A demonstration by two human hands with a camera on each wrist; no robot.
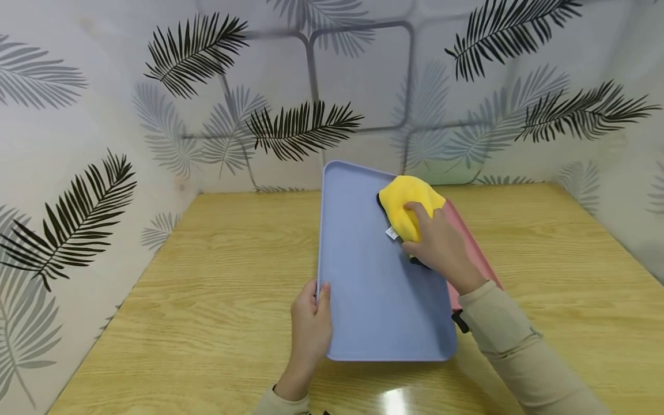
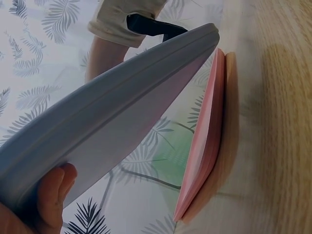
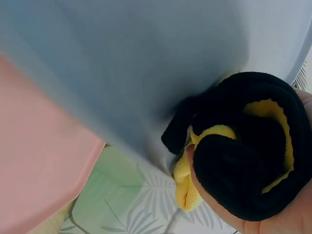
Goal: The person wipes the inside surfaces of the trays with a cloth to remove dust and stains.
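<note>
A light-blue rectangular tray is held tilted up above the table. My left hand grips its left edge near the bottom, thumb on the inner face, and the fingers curl under the rim in the left wrist view. My right hand grips a bunched yellow cloth with black edging and a small white tag, holding it against the upper right of the tray's inner face. In the right wrist view the cloth's black side is folded into the palm.
A pink tray lies on the wooden table behind the blue one, partly covered by it and the right arm. A leaf-patterned wall covering rises behind the table and along its left side.
</note>
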